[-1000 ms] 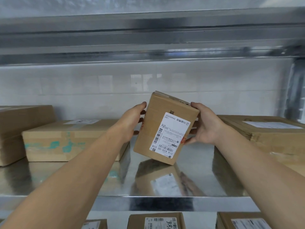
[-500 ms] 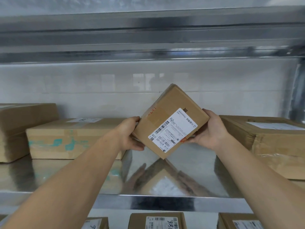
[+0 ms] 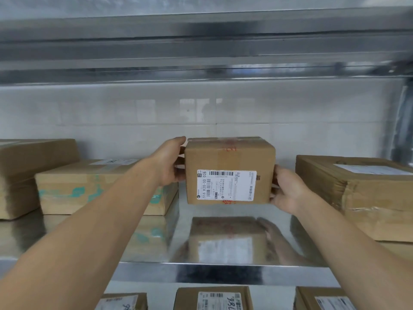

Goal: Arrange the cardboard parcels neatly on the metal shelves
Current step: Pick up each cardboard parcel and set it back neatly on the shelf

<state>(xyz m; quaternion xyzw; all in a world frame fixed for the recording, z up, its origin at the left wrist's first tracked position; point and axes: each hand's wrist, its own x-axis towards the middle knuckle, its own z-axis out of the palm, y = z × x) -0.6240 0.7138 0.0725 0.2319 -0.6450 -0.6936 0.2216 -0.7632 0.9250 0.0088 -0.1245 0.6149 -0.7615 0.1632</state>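
Both hands on it now: left hand (image 3: 172,162) grips the left side of the held parcel (image 3: 230,171), fingers curled round the far edge. The right hand (image 3: 288,193) clamps the lower right corner. Box is level, label side facing us, mid-gap on the metal shelf (image 3: 223,271), and a strip of bare metal shows btwn its base and its reflection, so it's just clear of the surface.

The white label (image 3: 226,185) carries barcodes along the top and left, and sideways print reads "516 K20-00 028". The rest is too small to read. Red scribble on top and under the label, can't make it out.

To the left, near it, sits a flat parcel w/ teal tape (image 3: 89,186), and a taller parcel (image 3: 26,171) is beyond that. To the right, apart from it, a wide parcel (image 3: 362,193) w/ a label on top.

On the level below, a labelled parcel (image 3: 213,298) has handwritten digits, looks like "786".
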